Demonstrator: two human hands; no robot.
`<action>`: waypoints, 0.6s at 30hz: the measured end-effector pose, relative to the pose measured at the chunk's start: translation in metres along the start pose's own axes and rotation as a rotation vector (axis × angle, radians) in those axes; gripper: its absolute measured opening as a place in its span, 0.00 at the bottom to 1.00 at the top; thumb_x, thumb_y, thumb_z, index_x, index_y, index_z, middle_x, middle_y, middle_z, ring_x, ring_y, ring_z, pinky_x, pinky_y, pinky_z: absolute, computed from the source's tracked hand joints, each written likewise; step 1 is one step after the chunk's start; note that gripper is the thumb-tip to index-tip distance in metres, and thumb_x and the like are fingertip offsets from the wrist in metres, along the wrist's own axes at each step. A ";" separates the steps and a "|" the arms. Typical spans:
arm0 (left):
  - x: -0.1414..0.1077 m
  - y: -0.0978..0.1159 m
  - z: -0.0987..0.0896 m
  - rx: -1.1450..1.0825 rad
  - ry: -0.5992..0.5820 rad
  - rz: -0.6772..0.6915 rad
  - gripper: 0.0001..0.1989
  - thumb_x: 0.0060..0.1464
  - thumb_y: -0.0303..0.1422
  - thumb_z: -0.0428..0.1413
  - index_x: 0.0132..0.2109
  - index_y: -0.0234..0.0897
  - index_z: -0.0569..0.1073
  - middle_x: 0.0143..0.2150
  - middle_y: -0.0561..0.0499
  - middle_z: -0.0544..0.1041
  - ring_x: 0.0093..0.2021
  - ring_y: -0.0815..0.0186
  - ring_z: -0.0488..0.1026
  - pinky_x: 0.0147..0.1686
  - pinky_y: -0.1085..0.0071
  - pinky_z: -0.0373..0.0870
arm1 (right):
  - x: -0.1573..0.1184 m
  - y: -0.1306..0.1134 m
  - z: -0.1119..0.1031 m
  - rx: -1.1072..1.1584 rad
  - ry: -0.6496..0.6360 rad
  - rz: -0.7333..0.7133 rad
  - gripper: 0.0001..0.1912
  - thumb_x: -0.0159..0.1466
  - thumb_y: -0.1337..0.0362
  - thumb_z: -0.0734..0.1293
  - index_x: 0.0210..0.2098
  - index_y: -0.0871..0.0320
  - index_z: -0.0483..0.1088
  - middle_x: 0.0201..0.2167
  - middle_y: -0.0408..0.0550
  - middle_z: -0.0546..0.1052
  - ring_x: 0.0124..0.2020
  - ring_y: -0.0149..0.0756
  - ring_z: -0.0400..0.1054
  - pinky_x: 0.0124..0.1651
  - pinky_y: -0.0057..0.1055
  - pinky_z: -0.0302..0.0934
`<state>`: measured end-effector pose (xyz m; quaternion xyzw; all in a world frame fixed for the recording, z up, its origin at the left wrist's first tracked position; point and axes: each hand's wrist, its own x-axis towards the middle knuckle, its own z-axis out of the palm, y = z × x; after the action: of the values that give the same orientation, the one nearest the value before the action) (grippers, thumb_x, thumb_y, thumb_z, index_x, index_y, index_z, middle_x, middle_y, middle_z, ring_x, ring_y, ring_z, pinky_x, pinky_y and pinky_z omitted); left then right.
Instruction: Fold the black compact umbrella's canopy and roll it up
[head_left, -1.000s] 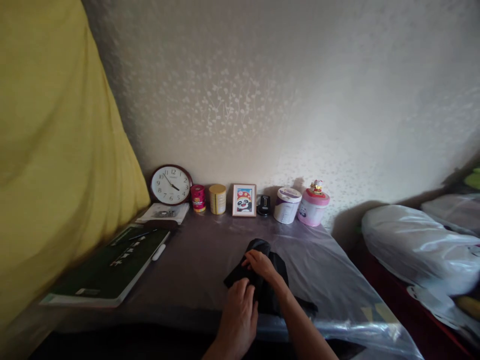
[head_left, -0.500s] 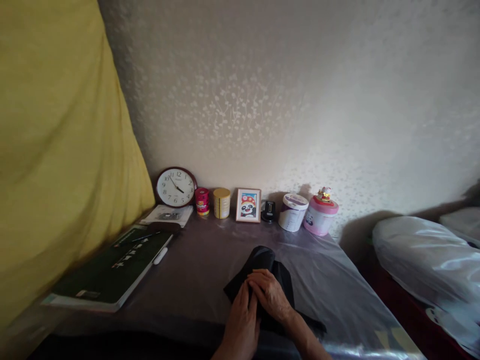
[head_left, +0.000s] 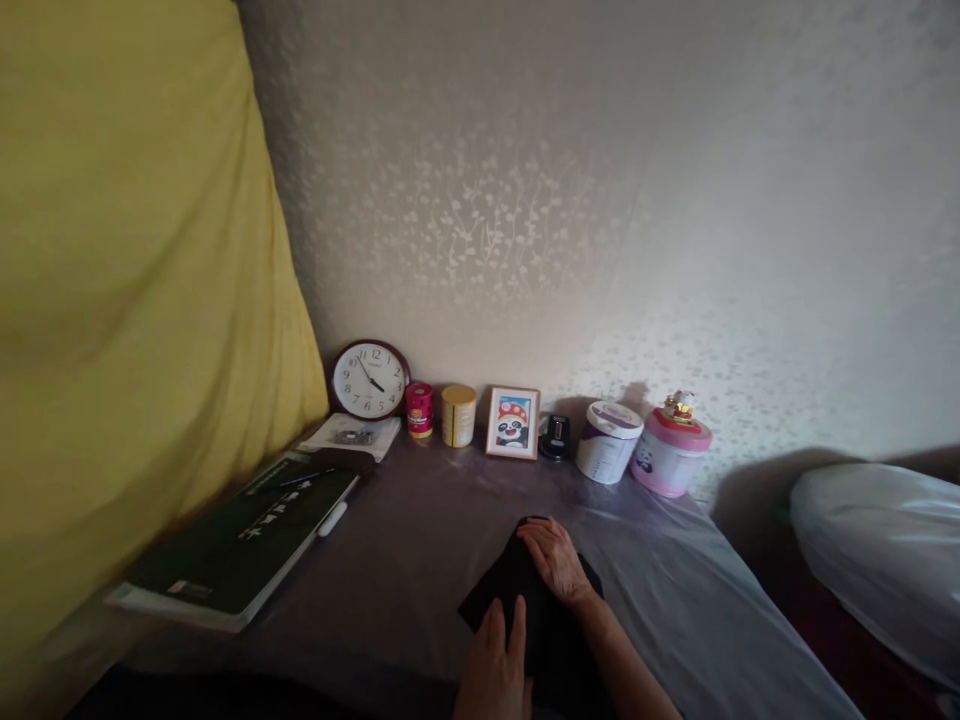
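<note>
A piece of black cloth (head_left: 546,635) lies folded on the table near its front edge. My right hand (head_left: 553,560) rests on the cloth's far end, fingers stretched out and lying over the fabric. Nearer to me, my left hand (head_left: 495,655) presses on the cloth's lower left part with its fingers extended and slightly apart. Both hands touch the cloth, and the right forearm covers part of its right side.
The table (head_left: 405,560) has a shiny grey cover. A dark green book (head_left: 247,540) lies left, beside a white marker-like object (head_left: 332,519). Along the wall stand a clock (head_left: 370,380), a picture frame (head_left: 513,423) and several canisters, including a pink-lidded tub (head_left: 670,452).
My hands have come apart: the right moved forward to the cloth's far end, the left drew back toward me. The cloth looks flatter. The view shifted slightly left.
</note>
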<state>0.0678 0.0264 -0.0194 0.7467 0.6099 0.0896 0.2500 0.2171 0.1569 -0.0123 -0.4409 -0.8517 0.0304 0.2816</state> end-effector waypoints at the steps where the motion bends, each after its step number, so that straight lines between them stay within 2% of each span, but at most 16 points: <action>1: 0.001 0.000 0.000 -0.007 -0.008 -0.002 0.38 0.48 0.30 0.50 0.64 0.37 0.42 0.67 0.39 0.46 0.65 0.54 0.45 0.60 0.60 0.47 | 0.003 0.004 0.001 -0.006 -0.001 -0.001 0.19 0.67 0.64 0.51 0.43 0.54 0.72 0.42 0.47 0.77 0.51 0.38 0.64 0.58 0.43 0.50; 5: 0.002 0.001 -0.004 -0.017 -0.034 -0.006 0.38 0.50 0.32 0.49 0.64 0.35 0.40 0.67 0.38 0.45 0.65 0.54 0.44 0.60 0.60 0.45 | 0.013 0.018 0.002 -0.025 -0.064 0.010 0.19 0.67 0.65 0.51 0.42 0.54 0.72 0.43 0.46 0.76 0.48 0.36 0.67 0.53 0.35 0.56; 9: 0.002 0.003 -0.006 -0.005 -0.060 -0.008 0.38 0.49 0.31 0.49 0.64 0.35 0.40 0.67 0.38 0.44 0.65 0.52 0.43 0.61 0.58 0.45 | 0.022 0.031 -0.002 -0.115 -0.145 0.162 0.17 0.65 0.67 0.52 0.40 0.54 0.72 0.38 0.48 0.77 0.42 0.35 0.70 0.45 0.30 0.61; 11: 0.001 0.003 -0.007 0.004 -0.062 -0.006 0.39 0.48 0.29 0.49 0.64 0.35 0.40 0.67 0.38 0.44 0.65 0.52 0.43 0.60 0.57 0.45 | 0.023 0.033 -0.008 -0.172 -0.134 0.210 0.16 0.65 0.68 0.53 0.38 0.55 0.72 0.35 0.50 0.77 0.39 0.37 0.71 0.43 0.31 0.61; 13: 0.002 0.003 -0.007 0.008 -0.057 -0.001 0.39 0.47 0.28 0.49 0.64 0.34 0.40 0.67 0.37 0.44 0.65 0.51 0.44 0.60 0.57 0.46 | 0.019 0.029 -0.016 -0.213 -0.043 0.214 0.16 0.65 0.68 0.53 0.38 0.57 0.72 0.37 0.52 0.77 0.41 0.39 0.70 0.46 0.34 0.60; 16: 0.003 0.001 -0.003 -0.003 -0.044 0.017 0.39 0.48 0.28 0.49 0.64 0.33 0.40 0.66 0.36 0.45 0.65 0.51 0.44 0.60 0.57 0.46 | 0.004 0.007 -0.023 -0.164 0.120 0.162 0.17 0.67 0.66 0.51 0.42 0.57 0.71 0.42 0.52 0.76 0.46 0.39 0.67 0.52 0.37 0.56; 18: 0.004 -0.001 0.000 -0.016 -0.031 0.017 0.38 0.49 0.30 0.49 0.64 0.34 0.41 0.66 0.37 0.44 0.65 0.52 0.44 0.60 0.57 0.46 | -0.008 -0.013 -0.020 -0.061 0.109 0.076 0.18 0.68 0.64 0.51 0.45 0.58 0.70 0.44 0.51 0.75 0.49 0.37 0.65 0.55 0.37 0.54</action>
<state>0.0683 0.0301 -0.0207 0.7511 0.5989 0.0849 0.2644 0.2212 0.1390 0.0054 -0.4824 -0.8182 -0.0091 0.3127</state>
